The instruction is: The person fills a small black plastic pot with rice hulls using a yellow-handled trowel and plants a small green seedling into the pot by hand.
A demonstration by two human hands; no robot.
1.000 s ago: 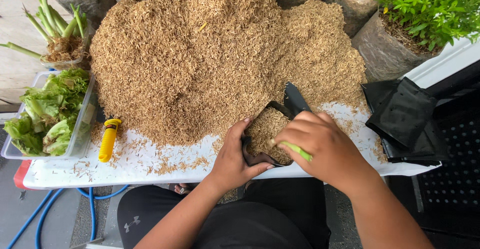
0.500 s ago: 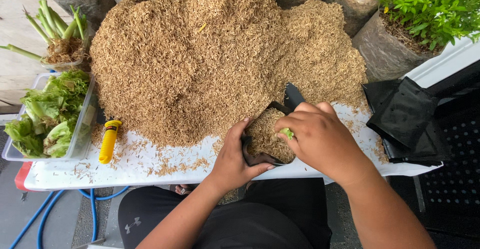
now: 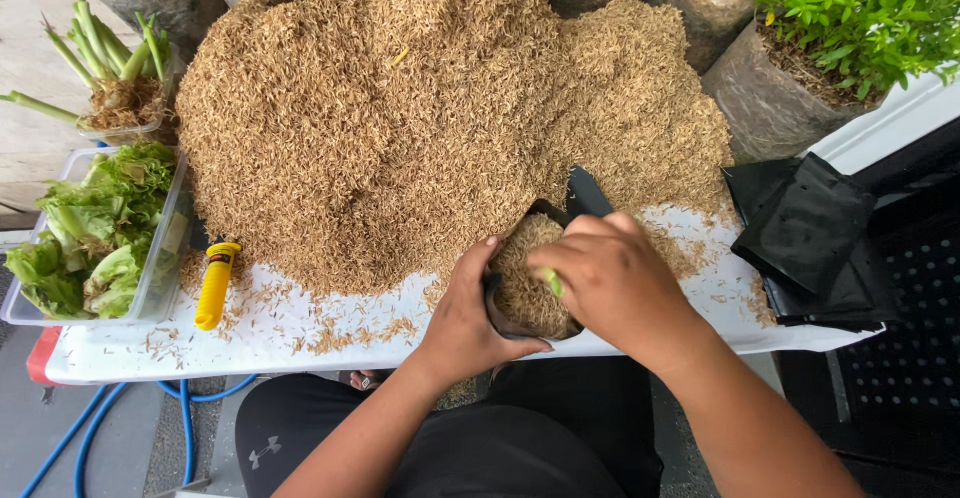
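A small black grow bag (image 3: 500, 310), filled with rice husks, was set at the lower centre of the frame on the white surface (image 3: 280, 333). Its rim was gripped by the left hand (image 3: 468, 313). A green seedling stem (image 3: 552, 281) was pinched in the fingers of the right hand (image 3: 605, 278) just above the filling. A large husk pile (image 3: 400, 118) was heaped behind. A yellow-handled tool (image 3: 216, 284) and a clear tub of lettuce (image 3: 95, 228) were seen at left, with folded black bags (image 3: 810, 228) at right.

left hand (image 3: 465, 308) steadies black husk-filled bag (image 3: 525, 278); right hand (image 3: 600, 273) pinches a green stem (image 3: 552, 281) into it
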